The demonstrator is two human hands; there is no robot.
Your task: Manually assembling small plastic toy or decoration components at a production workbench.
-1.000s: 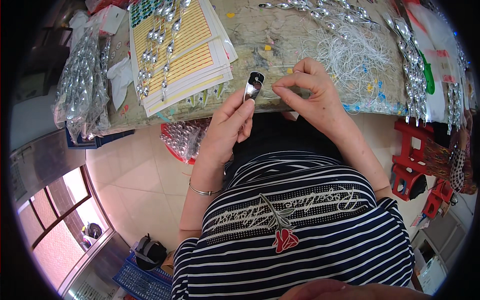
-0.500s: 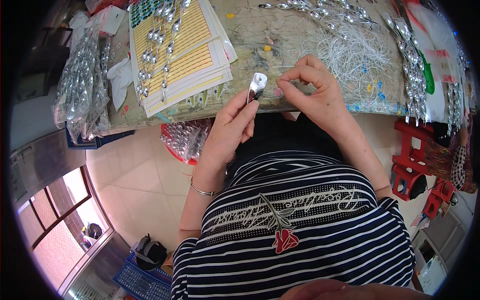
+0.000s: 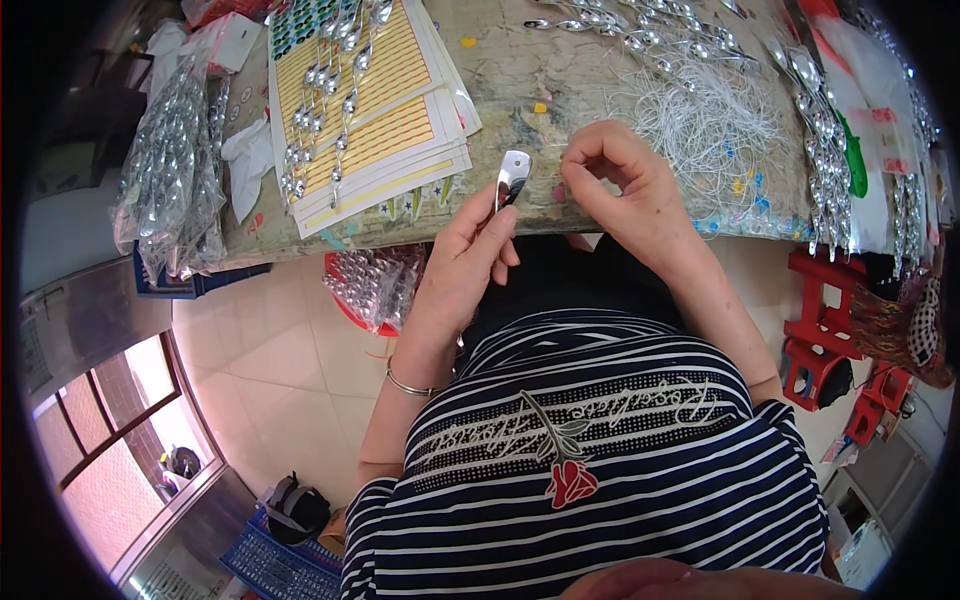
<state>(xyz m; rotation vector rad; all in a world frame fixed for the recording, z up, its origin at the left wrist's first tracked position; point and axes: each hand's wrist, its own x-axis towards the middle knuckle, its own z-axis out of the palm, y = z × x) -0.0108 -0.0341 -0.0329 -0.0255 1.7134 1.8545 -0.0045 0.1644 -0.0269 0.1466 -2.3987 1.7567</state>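
My left hand (image 3: 458, 258) grips a shiny silver metal strip (image 3: 514, 172) between thumb and fingers. Its rounded end, with one small hole, points up over the table's near edge. Just to the right is my right hand (image 3: 645, 200), raised with thumb and forefinger brought together in a ring. Whether a thread sits in that pinch is too fine to make out. Beyond the right hand lies a loose tangle of white threads (image 3: 725, 125). Silver twisted strands (image 3: 690, 45) rest behind the tangle.
Patterned sheets (image 3: 400, 130) carry more silver strands at the left of the worn table (image 3: 530, 60). A plastic bag of silver pieces (image 3: 170, 170) hangs over the left edge. Strands and a green tool (image 3: 853, 160) lie right. Below stands a red basin (image 3: 355, 312) of bagged pieces.
The strip in my left hand has turned slightly, so its hole shows more plainly. My right hand has shifted slightly, and its fingers are more curled.
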